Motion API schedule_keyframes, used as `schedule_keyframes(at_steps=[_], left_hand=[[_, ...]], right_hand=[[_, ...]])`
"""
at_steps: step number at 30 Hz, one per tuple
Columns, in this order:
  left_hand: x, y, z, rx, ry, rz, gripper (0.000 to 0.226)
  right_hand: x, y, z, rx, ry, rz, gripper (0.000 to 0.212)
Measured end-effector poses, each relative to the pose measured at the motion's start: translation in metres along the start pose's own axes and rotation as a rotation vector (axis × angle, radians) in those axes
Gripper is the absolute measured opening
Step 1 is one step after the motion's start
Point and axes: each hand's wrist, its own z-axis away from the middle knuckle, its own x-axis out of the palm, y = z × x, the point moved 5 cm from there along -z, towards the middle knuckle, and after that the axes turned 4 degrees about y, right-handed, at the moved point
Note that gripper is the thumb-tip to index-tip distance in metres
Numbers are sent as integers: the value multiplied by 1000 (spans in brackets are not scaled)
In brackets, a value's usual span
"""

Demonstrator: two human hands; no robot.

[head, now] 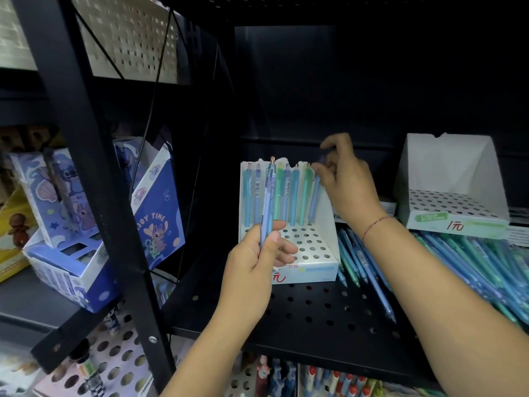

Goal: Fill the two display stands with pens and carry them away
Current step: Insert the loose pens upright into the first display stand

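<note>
Head view. Nearest: left hand (259,253), fingers curled closed round a pale blue pen (268,207), held upright in front of the near display stand (309,270). Stand sits on the black perforated shelf (315,308); only its back row carries pens (286,193), the front holes are bare. Right hand (347,181), half open, fingertips pinching the top of the rightmost pen (314,200) in that row. Second display stand (452,207) is well apart to the right, with no pens showing in it. Loose pens (472,267) lie heaped on the shelf between and below.

Risks, as judged: the light card stand could tip or slide if a pen is pushed in at an angle; the right wrist could knock seated pens askew; the held pen could miss its hole.
</note>
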Motion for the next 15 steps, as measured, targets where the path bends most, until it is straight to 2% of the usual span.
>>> schedule_keyframes(at_steps=[7, 12, 15], left_hand=[[0, 0, 0, 6, 2, -12, 20], [0, -1, 0, 3, -2, -20, 19], [0, -1, 0, -2, -8, -25, 20]], right_hand=[[0, 5, 2, -52, 111, 59, 8], [2, 12, 2, 18, 61, 99, 18], [-5, 0, 4, 8, 96, 42, 19]])
